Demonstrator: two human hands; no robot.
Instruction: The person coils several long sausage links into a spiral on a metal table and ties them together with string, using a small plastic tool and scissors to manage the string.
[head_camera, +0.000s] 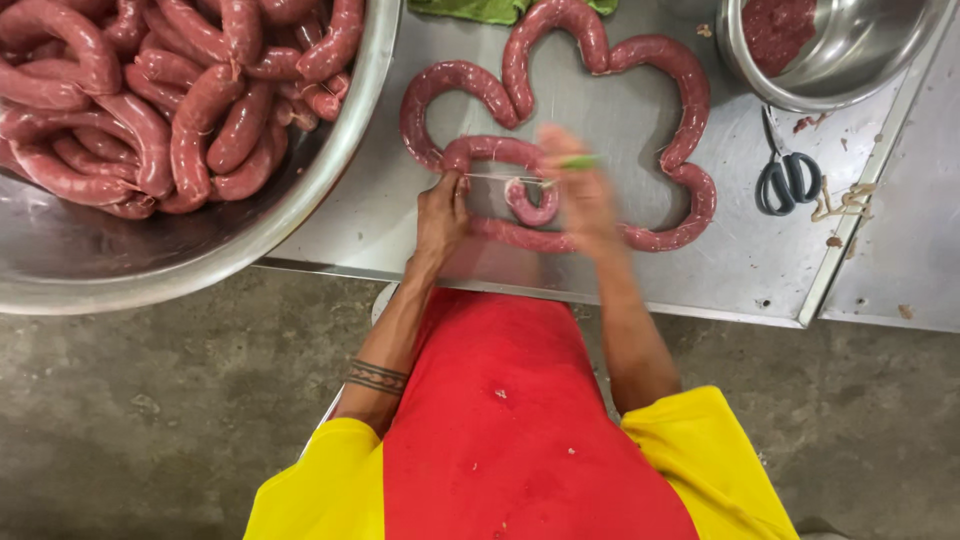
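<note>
Lying in big loops on the metal desk (700, 270), the long sausage (640, 55) is dark red and bends back and forth like a snake. Its near end curls into a small hook between the two hands. A thin white string (495, 177) runs tight from one hand to the other, just above that hook. The left hand (441, 212) has its fingers pinched on one end of the string, right beside the sausage. The right hand (580, 195) is blurry, so one cannot tell how its fingers are set; a small green thing (578, 160) shows at its tips. To the left sits a big metal bowl (300, 205) piled with many short sausage links (170, 90). To the right, black scissors (788, 178) lie on the desk, near a small metal bowl (850, 60) with red meat (778, 28) in it. A green cloth (480, 8) peeks in at the top.
</note>
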